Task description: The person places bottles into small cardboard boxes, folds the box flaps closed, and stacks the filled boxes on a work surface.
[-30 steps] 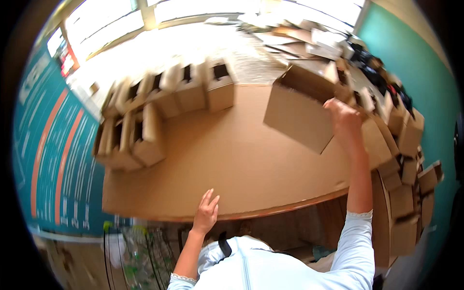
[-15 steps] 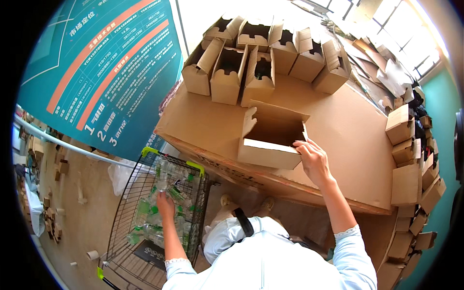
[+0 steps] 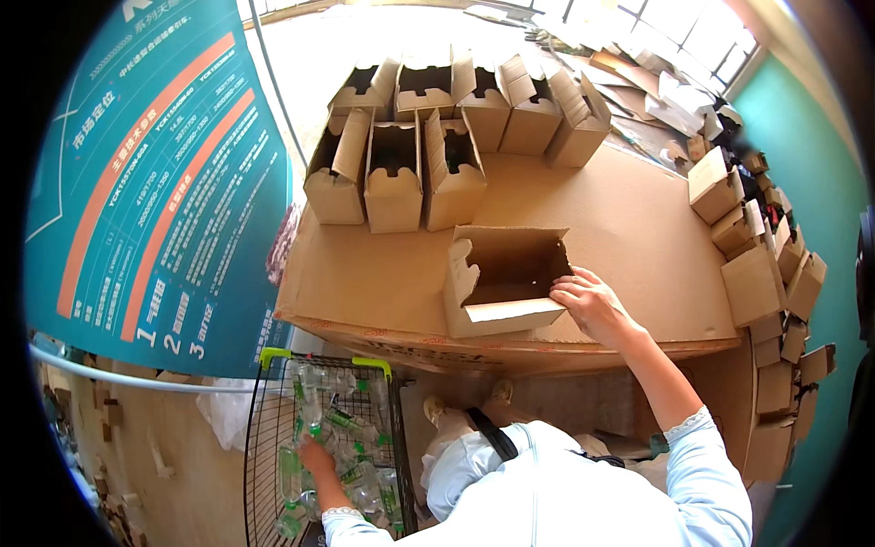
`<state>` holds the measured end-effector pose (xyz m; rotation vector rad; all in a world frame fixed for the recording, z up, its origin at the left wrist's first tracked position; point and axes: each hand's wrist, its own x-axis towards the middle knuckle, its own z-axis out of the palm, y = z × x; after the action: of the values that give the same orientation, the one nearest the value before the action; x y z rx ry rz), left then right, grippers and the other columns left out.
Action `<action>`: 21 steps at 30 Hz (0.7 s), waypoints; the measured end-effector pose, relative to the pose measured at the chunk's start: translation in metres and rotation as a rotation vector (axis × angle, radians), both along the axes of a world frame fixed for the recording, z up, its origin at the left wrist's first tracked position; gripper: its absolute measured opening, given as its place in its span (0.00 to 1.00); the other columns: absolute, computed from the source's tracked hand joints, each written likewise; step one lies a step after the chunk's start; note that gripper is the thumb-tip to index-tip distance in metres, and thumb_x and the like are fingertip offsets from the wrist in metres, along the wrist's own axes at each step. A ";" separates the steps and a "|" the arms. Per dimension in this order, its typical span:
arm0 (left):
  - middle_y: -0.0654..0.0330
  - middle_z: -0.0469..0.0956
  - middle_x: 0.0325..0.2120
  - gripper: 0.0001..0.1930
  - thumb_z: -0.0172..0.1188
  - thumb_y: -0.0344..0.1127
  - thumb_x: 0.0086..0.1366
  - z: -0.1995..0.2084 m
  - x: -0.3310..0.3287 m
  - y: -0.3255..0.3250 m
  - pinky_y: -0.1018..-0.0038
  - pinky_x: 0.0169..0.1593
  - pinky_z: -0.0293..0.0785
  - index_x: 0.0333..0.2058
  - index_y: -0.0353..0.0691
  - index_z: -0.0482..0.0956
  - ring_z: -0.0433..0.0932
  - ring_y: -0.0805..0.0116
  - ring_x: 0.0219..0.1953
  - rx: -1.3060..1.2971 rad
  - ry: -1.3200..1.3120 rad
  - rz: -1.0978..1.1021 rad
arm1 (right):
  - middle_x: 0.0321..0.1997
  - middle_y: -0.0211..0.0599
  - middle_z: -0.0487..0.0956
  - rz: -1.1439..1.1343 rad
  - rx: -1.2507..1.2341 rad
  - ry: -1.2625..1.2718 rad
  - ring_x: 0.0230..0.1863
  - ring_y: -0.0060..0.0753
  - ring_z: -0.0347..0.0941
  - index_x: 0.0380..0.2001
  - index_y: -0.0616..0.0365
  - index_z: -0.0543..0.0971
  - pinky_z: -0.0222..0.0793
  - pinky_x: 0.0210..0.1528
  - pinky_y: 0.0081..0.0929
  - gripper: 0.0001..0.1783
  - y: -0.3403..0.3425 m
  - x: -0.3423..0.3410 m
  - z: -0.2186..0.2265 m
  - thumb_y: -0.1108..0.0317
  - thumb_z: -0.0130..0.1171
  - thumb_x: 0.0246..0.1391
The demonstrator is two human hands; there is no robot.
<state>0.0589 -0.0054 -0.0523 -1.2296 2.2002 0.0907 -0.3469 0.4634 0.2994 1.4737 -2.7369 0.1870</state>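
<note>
An open cardboard box stands near the front edge of a large cardboard-topped surface; its inside looks dark. My right hand grips the box's right wall, fingers bent over the rim. Down at the left, my left hand reaches into a black wire shopping cart holding several clear plastic bottles with green caps and labels. Its fingers close round the capped end of one plastic bottle, though the fingertips are partly hidden.
Several open cardboard boxes stand grouped at the back left of the surface, dark bottles inside some. A teal printed banner rises on the left. More boxes are piled along the right wall. A white plastic bag lies beside the cart.
The view has shifted, so the surface and boxes sit further left and the cart lower. Both hands keep their places, on the box wall and among the bottles.
</note>
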 end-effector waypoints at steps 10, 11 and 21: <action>0.55 0.79 0.39 0.20 0.67 0.46 0.55 -0.077 -0.007 -0.006 0.59 0.46 0.73 0.42 0.39 0.80 0.75 0.56 0.46 -0.182 -0.175 -0.092 | 0.45 0.37 0.80 0.041 0.049 -0.007 0.54 0.37 0.74 0.42 0.60 0.79 0.60 0.67 0.42 0.18 -0.001 -0.003 0.004 0.77 0.59 0.43; 0.54 0.80 0.38 0.20 0.68 0.45 0.54 -0.051 -0.014 -0.006 0.58 0.43 0.75 0.40 0.38 0.81 0.77 0.55 0.45 -0.081 -0.150 -0.139 | 0.45 0.37 0.80 0.033 0.047 -0.003 0.54 0.38 0.74 0.42 0.60 0.79 0.60 0.67 0.42 0.18 0.000 -0.002 0.004 0.77 0.59 0.43; 0.53 0.80 0.29 0.19 0.66 0.42 0.56 0.158 0.035 0.001 0.68 0.21 0.75 0.38 0.32 0.75 0.79 0.65 0.28 0.590 0.807 0.778 | 0.54 0.40 0.76 0.041 -0.012 -0.028 0.64 0.42 0.65 0.42 0.55 0.80 0.53 0.69 0.47 0.18 0.005 -0.008 0.006 0.75 0.63 0.42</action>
<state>0.0941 -0.0039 0.1057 -1.7662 1.8491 1.6540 -0.3550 0.4684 0.3059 1.5363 -2.7236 0.2260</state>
